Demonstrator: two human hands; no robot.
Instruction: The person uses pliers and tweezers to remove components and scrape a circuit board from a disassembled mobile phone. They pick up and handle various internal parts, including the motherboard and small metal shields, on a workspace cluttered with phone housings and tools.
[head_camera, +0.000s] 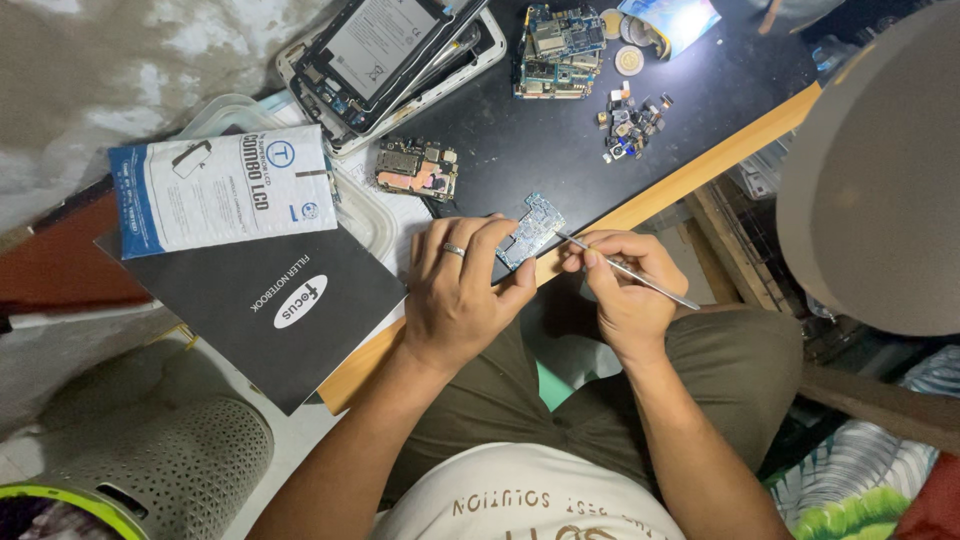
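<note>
Here, circuit board (530, 229) between hands (540, 285).

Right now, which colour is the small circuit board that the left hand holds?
Blue, with small metallic parts. The circuit board in the left hand shows best in the head view.

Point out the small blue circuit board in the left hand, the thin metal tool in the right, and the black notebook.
Small blue circuit board (532, 228): head view, on its exposed upper half.
Thin metal tweezers-like tool (650, 283): head view, mid-shaft past the fingers.
Black notebook (235, 320): head view, on the plain cover.
</note>
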